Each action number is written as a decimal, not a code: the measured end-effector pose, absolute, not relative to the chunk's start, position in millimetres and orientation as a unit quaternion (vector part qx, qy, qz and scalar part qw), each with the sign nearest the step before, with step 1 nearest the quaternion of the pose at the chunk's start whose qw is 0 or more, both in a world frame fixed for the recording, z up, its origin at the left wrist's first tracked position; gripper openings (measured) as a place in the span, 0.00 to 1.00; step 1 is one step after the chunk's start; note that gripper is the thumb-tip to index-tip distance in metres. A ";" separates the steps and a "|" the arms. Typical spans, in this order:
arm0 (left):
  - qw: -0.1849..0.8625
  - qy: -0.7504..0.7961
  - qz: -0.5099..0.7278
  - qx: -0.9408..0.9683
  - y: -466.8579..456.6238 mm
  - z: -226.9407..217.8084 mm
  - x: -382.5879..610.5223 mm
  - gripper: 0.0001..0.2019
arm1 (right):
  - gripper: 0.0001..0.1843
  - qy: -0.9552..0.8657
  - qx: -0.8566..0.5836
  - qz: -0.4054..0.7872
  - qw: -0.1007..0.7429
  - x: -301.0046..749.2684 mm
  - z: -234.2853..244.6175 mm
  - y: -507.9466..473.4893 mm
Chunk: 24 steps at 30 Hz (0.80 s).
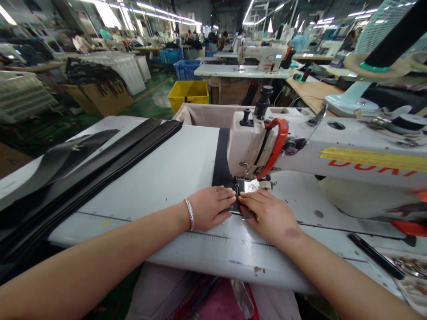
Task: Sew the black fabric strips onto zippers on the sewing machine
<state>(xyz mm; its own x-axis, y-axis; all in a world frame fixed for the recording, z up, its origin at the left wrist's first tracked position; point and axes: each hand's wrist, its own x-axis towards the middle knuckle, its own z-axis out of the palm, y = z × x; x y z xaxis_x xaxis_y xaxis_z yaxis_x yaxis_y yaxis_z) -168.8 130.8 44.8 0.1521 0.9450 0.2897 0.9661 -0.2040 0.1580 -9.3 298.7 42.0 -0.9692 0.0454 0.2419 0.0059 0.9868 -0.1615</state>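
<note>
A black strip (221,155) runs across the white sewing table (167,178) and under the needle of a white sewing machine (300,146). My left hand (208,207), with a silver bracelet on the wrist, lies on the strip's near end with fingers extended flat, pressing it down. My right hand (268,213) rests just right of it, fingers flat and pointing at the presser foot (248,186), holding the strip's edge down against the table.
A stack of long black strips (83,173) lies along the table's left side. Black tools (373,253) and small metal parts lie at the right. A yellow crate (188,93), cardboard boxes, other sewing stations and distant workers fill the background.
</note>
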 end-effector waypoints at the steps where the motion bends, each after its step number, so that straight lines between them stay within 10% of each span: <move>1: 0.032 -0.633 -0.170 -0.755 133.2 45.0 -170.0 0.19 | 0.16 -0.990 -0.019 0.079 0.119 -11.9 42.2 299.9; 24: 0.139 -0.666 -0.175 -0.712 141.8 27.9 -186.9 0.18 | 0.16 -0.985 -0.105 0.078 0.111 -29.3 55.1 298.3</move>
<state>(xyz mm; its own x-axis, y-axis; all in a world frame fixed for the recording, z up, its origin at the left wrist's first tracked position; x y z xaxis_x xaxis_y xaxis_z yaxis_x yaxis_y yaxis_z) -186.9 141.8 27.9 0.0513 0.8994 0.4342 0.9966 -0.0743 0.0361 -29.3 298.3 55.1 -0.9534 0.2235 0.2027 0.1886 0.9658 -0.1778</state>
